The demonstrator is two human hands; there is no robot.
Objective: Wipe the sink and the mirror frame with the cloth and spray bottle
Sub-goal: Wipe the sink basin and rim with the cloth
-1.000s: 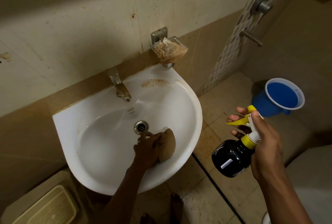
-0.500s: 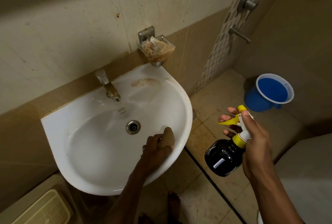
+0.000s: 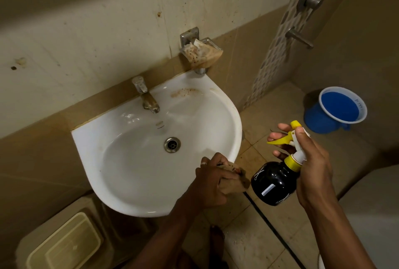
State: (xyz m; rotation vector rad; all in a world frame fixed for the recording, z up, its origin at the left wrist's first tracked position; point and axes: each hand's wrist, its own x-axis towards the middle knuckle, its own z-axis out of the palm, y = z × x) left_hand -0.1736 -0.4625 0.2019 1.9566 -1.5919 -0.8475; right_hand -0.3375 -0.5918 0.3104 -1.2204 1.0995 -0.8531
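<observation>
Sink [image 3: 133, 182]: white, glossy, brown stain near the rim at 1 o'clock, drain [image 3: 172, 144] mid-bowl. Cloth [image 3: 234, 184]: tan, crumpled, on the rim at 4 o'clock, gripped by curled left hand [image 3: 212, 180] fingers. Bottle [image 3: 274, 182]: black, yellow trigger, just right of the cloth, clasped in the right hand [image 3: 311, 161].

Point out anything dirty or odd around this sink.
A brown stain marks the sink ledge right of the tap. Above it, the wall soap dish holds brown, speckled residue.
</observation>
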